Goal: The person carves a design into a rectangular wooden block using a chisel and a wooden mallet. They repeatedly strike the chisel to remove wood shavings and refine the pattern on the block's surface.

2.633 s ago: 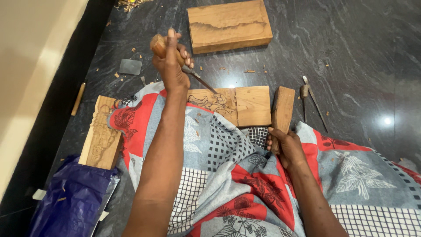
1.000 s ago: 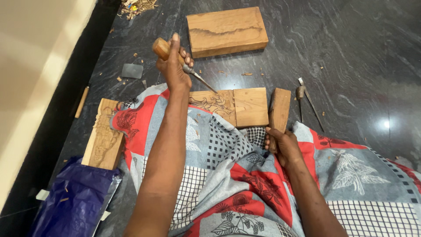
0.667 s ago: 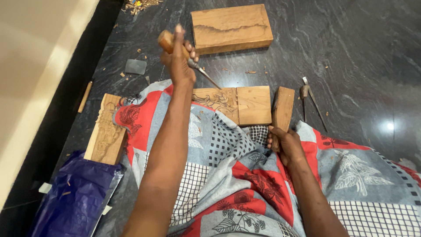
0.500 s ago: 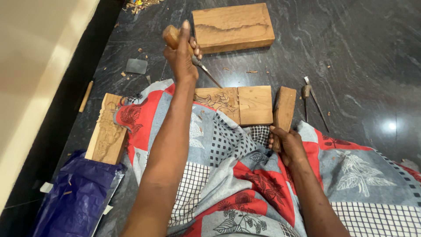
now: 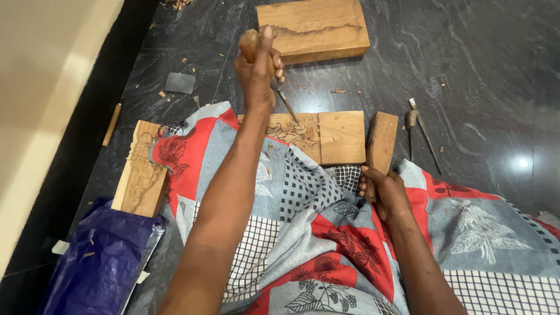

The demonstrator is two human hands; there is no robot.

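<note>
My left hand (image 5: 258,70) is closed round the wooden handle of a chisel (image 5: 279,87). Its metal blade slants down to the carved part of a flat wooden panel (image 5: 326,135) on the dark floor. My right hand (image 5: 382,189) grips the near end of a narrow wooden block (image 5: 382,140) that stands just right of the panel. A patterned red, grey and white cloth (image 5: 326,233) covers my lap and overlaps the panel's near left corner.
A larger wooden block (image 5: 315,29) lies beyond the panel. A carved wooden strip (image 5: 140,172) lies at the left, a blue plastic bag (image 5: 99,262) below it. Two thin metal tools (image 5: 417,128) lie right of the narrow block. A small grey stone (image 5: 179,83) and wood chips lie nearby.
My left hand has lifted the chisel's handle up and away from me, so the tool stands steeper with its tip still on the carving. My right hand keeps its hold on the narrow block.
</note>
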